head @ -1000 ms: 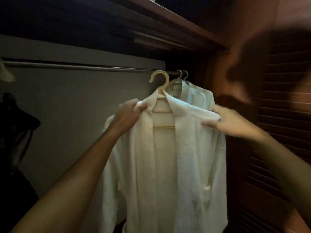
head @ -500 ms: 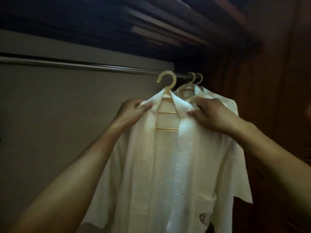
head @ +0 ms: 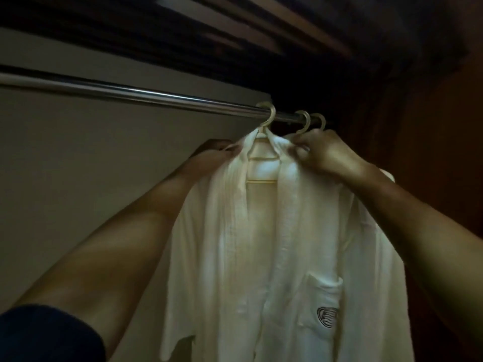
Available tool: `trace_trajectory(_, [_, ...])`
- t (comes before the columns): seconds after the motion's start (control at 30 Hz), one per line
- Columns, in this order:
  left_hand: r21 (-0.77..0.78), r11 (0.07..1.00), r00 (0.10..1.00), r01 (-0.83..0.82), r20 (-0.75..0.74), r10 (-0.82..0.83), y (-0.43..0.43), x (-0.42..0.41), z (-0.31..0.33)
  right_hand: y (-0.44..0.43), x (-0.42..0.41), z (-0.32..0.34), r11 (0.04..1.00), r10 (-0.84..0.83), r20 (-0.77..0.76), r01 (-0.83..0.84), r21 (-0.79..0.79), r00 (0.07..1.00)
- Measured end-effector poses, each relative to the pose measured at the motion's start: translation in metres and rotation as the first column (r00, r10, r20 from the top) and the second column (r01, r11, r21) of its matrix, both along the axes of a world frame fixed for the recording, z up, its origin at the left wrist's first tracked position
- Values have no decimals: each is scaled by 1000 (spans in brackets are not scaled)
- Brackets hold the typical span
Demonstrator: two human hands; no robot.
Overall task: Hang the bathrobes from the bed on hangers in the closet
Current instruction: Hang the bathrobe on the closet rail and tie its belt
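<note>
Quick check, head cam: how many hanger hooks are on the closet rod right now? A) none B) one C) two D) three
D: the front hanger's hook, carrying the bathrobe, sits over the rod, and two more hooks hang just behind it, above the right hand.

We find open rail (head: 117, 91) left of our hanger hook (head: 270, 116); rightward, two hooks (head: 305, 122) and the closet wall (head: 418, 152) crowd us.
</note>
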State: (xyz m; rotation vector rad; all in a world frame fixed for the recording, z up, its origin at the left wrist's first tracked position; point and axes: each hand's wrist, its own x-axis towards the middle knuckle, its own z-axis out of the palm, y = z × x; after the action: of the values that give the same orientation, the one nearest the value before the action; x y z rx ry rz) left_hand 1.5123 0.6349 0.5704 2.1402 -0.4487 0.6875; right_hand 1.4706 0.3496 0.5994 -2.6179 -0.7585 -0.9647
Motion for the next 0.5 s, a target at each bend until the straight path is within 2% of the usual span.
trace_trajectory(0.13, [-44,997,997,-60,-42,58,-5,18,-25,-1,21,-23,998,-64,91,64,12,994])
trace_trajectory(0.23, [55,990,987,-127,102,121,-12,14,-31,4,22,-22,996,-84,115,79,41,990])
trace_trajectory(0.33, [137,971,946,-197,287,152,-32,7,-36,28,20,-23,989,-34,184,7,145,982])
trace_trajectory(0.5, [257,929,911,-265,383,153,-31,6,-31,59,36,-39,974,-110,320,38,223,941])
